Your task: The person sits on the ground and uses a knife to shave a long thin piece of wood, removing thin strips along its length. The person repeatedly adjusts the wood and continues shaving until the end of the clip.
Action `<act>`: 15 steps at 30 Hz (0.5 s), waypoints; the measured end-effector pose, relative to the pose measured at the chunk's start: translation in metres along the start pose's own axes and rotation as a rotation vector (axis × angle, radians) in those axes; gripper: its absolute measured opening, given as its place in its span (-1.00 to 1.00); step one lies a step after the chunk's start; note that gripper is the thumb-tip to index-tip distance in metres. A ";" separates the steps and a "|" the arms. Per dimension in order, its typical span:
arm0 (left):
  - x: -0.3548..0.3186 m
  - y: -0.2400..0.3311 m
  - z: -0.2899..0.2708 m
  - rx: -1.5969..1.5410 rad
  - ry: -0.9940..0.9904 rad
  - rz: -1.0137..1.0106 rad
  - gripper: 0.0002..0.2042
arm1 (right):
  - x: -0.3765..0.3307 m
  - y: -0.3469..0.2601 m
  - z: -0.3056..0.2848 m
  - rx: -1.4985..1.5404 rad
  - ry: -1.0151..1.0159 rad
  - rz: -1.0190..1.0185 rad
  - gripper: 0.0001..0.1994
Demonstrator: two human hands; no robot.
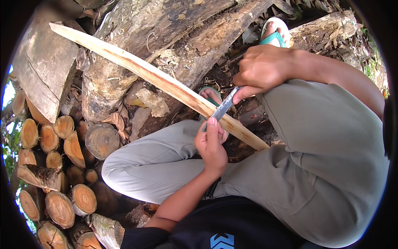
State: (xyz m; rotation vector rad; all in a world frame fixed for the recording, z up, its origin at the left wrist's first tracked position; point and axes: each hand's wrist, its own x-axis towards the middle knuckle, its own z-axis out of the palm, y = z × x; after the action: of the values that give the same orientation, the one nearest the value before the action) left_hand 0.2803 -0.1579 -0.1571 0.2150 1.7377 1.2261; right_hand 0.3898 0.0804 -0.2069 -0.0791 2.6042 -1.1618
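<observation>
A long, pale, peeled wooden stick (141,70) slants from a tapered end at the upper left down to my lap. Brown streaks run along its side. Across its lower part lies a grey knife blade (224,106), touching the wood. My right hand (265,70) is closed in a fist around the handle end; the handle itself is hidden by the fingers. At the blade's other end, my left hand (212,147) pinches it between thumb and fingers. The stick's lower end rests against my trousers (327,124).
Thick logs (137,29) lie beneath and behind the stick. Stacked cut firewood (60,207) fills the left side, beside a broad flat wood slab (45,66). Wood shavings and dry leaves (153,101) are scattered between the logs. A sandalled foot (275,35) rests at the top.
</observation>
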 end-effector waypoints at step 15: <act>-0.002 -0.001 0.002 0.047 0.037 0.036 -0.60 | 0.002 -0.003 -0.004 -0.004 0.028 0.045 -0.40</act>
State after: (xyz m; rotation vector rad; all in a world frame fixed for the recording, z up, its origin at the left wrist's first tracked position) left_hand 0.2833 -0.1589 -0.1569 0.2537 1.8031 1.2222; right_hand 0.3868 0.0808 -0.2025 -0.0054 2.6188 -1.1498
